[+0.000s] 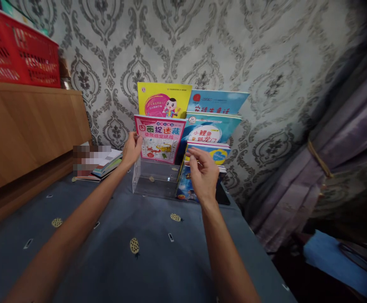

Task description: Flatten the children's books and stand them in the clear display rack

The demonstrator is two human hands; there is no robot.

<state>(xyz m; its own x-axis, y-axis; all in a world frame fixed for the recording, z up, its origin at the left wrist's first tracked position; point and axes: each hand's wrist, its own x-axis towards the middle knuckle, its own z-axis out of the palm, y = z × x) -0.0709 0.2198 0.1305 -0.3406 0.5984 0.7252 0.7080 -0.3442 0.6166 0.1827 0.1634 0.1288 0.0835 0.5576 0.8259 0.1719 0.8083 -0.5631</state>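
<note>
Head view, and here's the pink rectangular paper book (160,143) upright, just right of the nearer left hand (132,149), its finger grip unclear, the right hand's (206,176) fingers slightly apart.

Left hand (132,149) held pink rectangular paperback (163,141) by its edge; clear plastic rack (155,189) sat lower right; dark-blue glossy paperback (186,187) behind right hand (204,172).
</note>
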